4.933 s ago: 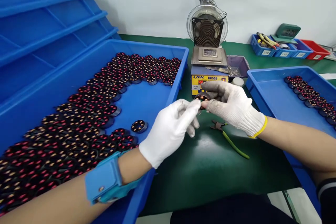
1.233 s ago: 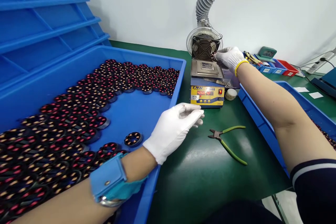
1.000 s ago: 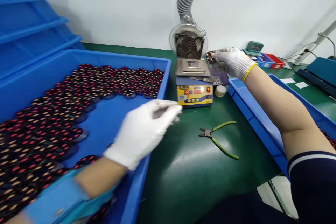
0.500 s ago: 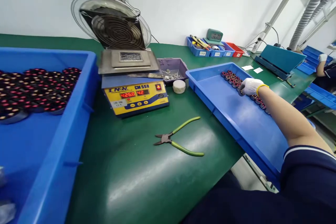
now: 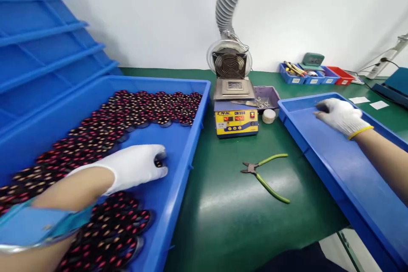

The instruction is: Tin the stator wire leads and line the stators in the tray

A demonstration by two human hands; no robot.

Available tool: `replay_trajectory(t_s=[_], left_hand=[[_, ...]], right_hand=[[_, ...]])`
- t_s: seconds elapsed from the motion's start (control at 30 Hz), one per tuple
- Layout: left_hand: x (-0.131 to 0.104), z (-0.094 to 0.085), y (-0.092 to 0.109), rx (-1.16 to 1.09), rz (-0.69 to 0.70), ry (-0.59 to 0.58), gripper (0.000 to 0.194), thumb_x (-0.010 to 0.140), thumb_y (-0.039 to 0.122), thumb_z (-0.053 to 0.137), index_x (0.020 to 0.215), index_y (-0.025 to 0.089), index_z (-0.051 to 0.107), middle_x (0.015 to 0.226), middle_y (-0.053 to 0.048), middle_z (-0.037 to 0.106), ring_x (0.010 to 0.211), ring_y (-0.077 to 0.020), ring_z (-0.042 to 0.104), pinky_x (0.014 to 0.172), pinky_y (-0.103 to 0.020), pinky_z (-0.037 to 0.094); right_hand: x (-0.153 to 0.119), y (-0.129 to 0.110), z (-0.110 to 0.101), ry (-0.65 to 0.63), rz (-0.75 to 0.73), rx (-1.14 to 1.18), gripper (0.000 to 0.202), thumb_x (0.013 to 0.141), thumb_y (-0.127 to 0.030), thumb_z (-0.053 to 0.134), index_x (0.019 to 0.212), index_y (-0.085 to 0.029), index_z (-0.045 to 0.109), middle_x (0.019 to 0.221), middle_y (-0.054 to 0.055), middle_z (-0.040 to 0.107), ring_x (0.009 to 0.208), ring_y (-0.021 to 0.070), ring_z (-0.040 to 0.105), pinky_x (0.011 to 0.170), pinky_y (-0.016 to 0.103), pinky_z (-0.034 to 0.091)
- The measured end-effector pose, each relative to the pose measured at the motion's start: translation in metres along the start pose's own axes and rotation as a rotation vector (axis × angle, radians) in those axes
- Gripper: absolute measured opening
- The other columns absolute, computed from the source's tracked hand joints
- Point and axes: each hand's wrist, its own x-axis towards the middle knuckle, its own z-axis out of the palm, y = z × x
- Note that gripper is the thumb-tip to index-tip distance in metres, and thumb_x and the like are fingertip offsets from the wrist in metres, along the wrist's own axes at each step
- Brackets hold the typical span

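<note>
In the head view, the left hand point(image 5: 137, 169), in a white glove, is left of centre, over the left tray point(image 5: 188, 153). Its thumb and fingers curve around a ring piece point(image 5: 158, 162), only a dark sliver of which shows between them; whether they have closed firmly on it I cannot tell. More coil rings point(image 5: 159, 104) fill the tray's far side and run down its left, and another cluster lies in the lower left of the frame, below the wrist.

The right hand point(image 5: 341, 115), gloved with a yellow-edged cuff, hangs over the right tray point(image 5: 318, 148) at the right of the frame. Thumb and forefinger stand apart, with nothing visible between them.

Between the 2 trays, on the green table point(image 5: 223, 204), pliers point(image 5: 252, 168) lie with their green handles spread. Behind them stands a yellow-fronted heating unit point(image 5: 236, 124) topped by a metal plate, with a purple bin point(image 5: 274, 93) and a white tub point(image 5: 269, 115) just beside it.

The ring should be light and stiff, its coloured windings probably the delicate part. Its smooth outer wall may slide a little against glove fabric, so a thumb and fingers on opposite sides of that wall, off the windings, looks like the best hold.
</note>
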Motion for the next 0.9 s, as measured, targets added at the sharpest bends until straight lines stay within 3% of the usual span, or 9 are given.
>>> replay_trajectory(t_s=[0.07, 0.17, 0.23, 0.3, 0.4, 0.53, 0.6, 0.73, 0.9], left_hand=[[0.004, -0.01, 0.007, 0.109, -0.027, -0.093, 0.026, 0.059, 0.037, 0.08, 0.074, 0.019, 0.069, 0.067, 0.003, 0.068, 0.069, -0.0184, 0.062, 0.074, -0.025, 0.045], [0.0, -0.025, 0.03, -0.13, -0.097, -0.174, 0.041, 0.067, 0.039, 0.077, 0.099, 0.015, 0.067, 0.086, -0.001, 0.073, 0.083, -0.0196, 0.066, 0.079, -0.029, 0.05], [-0.007, -0.029, 0.045, -0.361, -0.107, -0.127, 0.049, 0.07, 0.038, 0.075, 0.111, 0.014, 0.063, 0.091, -0.003, 0.072, 0.083, -0.018, 0.066, 0.077, -0.029, 0.052], [-0.015, -0.023, 0.058, -0.525, -0.058, -0.042, 0.051, 0.072, 0.039, 0.075, 0.115, 0.014, 0.061, 0.094, -0.004, 0.071, 0.085, -0.0174, 0.066, 0.076, -0.029, 0.054], [-0.03, 0.005, 0.073, -0.623, 0.039, -0.065, 0.05, 0.072, 0.041, 0.075, 0.111, 0.015, 0.061, 0.096, -0.007, 0.071, 0.085, -0.0193, 0.067, 0.073, -0.031, 0.055], [-0.05, 0.051, 0.087, -0.57, 0.028, -0.287, 0.049, 0.072, 0.042, 0.072, 0.11, 0.014, 0.059, 0.093, -0.008, 0.07, 0.078, -0.0198, 0.067, 0.074, -0.035, 0.055], [-0.056, 0.066, 0.09, -0.522, 0.013, -0.362, 0.047, 0.075, 0.042, 0.069, 0.111, 0.015, 0.059, 0.096, -0.009, 0.07, 0.081, -0.0198, 0.067, 0.075, -0.035, 0.054], [-0.053, 0.074, 0.089, -0.491, -0.002, -0.413, 0.05, 0.074, 0.042, 0.069, 0.114, 0.014, 0.058, 0.099, -0.009, 0.069, 0.084, -0.0199, 0.065, 0.076, -0.034, 0.052], [-0.043, 0.071, 0.087, -0.572, -0.044, -0.438, 0.05, 0.074, 0.04, 0.068, 0.115, 0.014, 0.056, 0.098, -0.008, 0.067, 0.078, -0.0171, 0.062, 0.071, -0.032, 0.052]], right_hand=[[-0.011, -0.052, -0.003, 0.153, -0.291, 0.125, 0.047, 0.084, -0.059, 0.054, 0.126, -0.04, 0.059, 0.126, 0.003, 0.061, 0.104, 0.032, 0.063, 0.079, 0.043, 0.051], [-0.019, -0.126, -0.001, 0.256, -0.697, 0.148, 0.047, 0.09, -0.05, 0.049, 0.132, -0.029, 0.055, 0.13, 0.007, 0.058, 0.107, 0.0292, 0.06, 0.083, 0.039, 0.05], [-0.019, -0.16, 0.004, 0.268, -0.811, 0.096, 0.046, 0.092, -0.043, 0.047, 0.133, -0.022, 0.054, 0.129, 0.011, 0.057, 0.111, 0.0307, 0.057, 0.089, 0.04, 0.048], [-0.015, -0.179, 0.008, 0.258, -0.834, 0.053, 0.044, 0.092, -0.037, 0.046, 0.132, -0.019, 0.055, 0.126, 0.014, 0.058, 0.111, 0.0326, 0.056, 0.092, 0.043, 0.045], [-0.01, -0.184, 0.013, 0.237, -0.806, 0.081, 0.039, 0.089, -0.029, 0.05, 0.125, -0.021, 0.061, 0.12, 0.011, 0.061, 0.108, 0.0317, 0.056, 0.091, 0.042, 0.046], [-0.001, -0.172, 0.013, 0.183, -0.747, 0.178, 0.034, 0.086, -0.026, 0.051, 0.117, -0.03, 0.066, 0.117, 0.005, 0.064, 0.104, 0.0278, 0.06, 0.083, 0.039, 0.051], [0.01, -0.167, 0.011, 0.172, -0.648, 0.309, 0.033, 0.086, -0.028, 0.052, 0.115, -0.033, 0.066, 0.12, 0.002, 0.064, 0.106, 0.0284, 0.061, 0.084, 0.042, 0.051], [0.05, -0.169, 0.002, 0.205, -0.448, 0.545, 0.032, 0.086, -0.031, 0.053, 0.115, -0.028, 0.067, 0.117, 0.001, 0.068, 0.109, 0.0254, 0.061, 0.092, 0.041, 0.05], [0.097, -0.184, -0.004, 0.166, -0.397, 0.62, 0.035, 0.085, -0.034, 0.056, 0.115, -0.023, 0.069, 0.111, 0.002, 0.071, 0.102, 0.0209, 0.065, 0.093, 0.033, 0.05]])
